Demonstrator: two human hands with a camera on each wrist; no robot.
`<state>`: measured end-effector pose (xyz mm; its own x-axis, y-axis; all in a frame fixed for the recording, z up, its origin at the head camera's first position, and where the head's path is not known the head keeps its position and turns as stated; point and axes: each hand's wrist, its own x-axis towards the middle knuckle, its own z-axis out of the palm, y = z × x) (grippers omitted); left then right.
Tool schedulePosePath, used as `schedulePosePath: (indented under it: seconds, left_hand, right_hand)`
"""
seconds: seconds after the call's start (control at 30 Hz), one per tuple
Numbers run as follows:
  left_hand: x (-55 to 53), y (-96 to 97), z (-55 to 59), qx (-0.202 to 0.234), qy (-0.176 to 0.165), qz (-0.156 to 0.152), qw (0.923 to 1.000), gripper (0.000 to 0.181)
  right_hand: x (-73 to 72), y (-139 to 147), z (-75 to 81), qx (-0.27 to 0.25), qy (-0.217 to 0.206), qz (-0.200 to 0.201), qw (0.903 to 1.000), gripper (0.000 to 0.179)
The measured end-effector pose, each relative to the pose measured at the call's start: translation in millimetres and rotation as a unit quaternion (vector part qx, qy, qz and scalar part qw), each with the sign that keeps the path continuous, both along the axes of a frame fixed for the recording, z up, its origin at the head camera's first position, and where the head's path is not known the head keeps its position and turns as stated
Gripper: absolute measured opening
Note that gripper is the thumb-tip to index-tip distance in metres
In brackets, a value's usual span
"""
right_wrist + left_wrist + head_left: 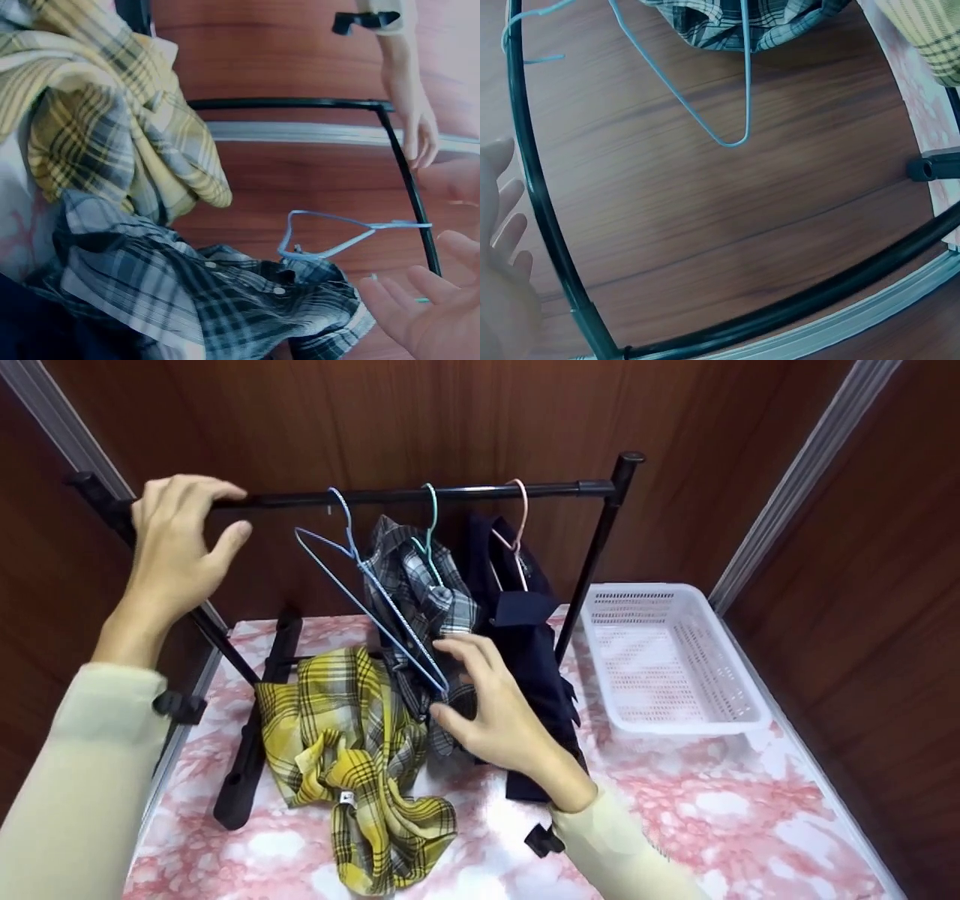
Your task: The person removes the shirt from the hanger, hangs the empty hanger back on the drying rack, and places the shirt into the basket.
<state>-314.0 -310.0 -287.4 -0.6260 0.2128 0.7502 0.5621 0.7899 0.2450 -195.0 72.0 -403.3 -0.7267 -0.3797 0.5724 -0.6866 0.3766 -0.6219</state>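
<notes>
A bare blue wire hanger [394, 611] hooks over the black rail [292, 499] of a clothes rack and slants down to the right. My left hand [176, 544] is at the rail's left end, its fingers reaching over the bar and its thumb apart, holding nothing. Near the hanger's lower corner is my right hand [499, 716], thumb and fingers spread with nothing between them; the right wrist view shows its loose fingers [386, 300]. Below the hanger, a yellow plaid shirt [360, 750] lies crumpled on the table.
A dark grey plaid shirt [394, 562] hangs on a green hanger [433, 517]. Right of it, a navy garment [517, 660] hangs on a pink hanger [523, 510]. A white plastic basket [690, 727] stands on the pink marbled table [705, 825], beside the rack's right post [592, 562].
</notes>
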Motion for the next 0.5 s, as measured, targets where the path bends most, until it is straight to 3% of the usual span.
schedulePosePath:
  seconds: [0.1,0.2,0.37,0.5]
  left_hand:
    - [12.2,-5.0,-12.2,0.005,0.021,0.003,0.9998,0.034]
    - [24.3,-7.4,-28.5,0.012,0.008,0.004,0.9999,0.035]
    - [40.3,-9.4,-67.3,0.003,-0.060,-0.009,0.9982,0.039]
    - [50.2,-11.3,-104.4,-0.013,-0.130,-0.026,0.9911,0.046]
  right_hand:
    - [6.2,-2.0,-10.7,-0.006,0.000,0.005,1.0000,0.073]
    - [13.3,-4.6,-26.3,-0.025,-0.009,-0.001,0.9996,0.076]
    - [21.5,-11.0,-59.2,-0.058,-0.021,-0.015,0.9980,0.076]
    - [27.6,-16.6,-83.4,-0.050,-0.027,-0.007,0.9984,0.076]
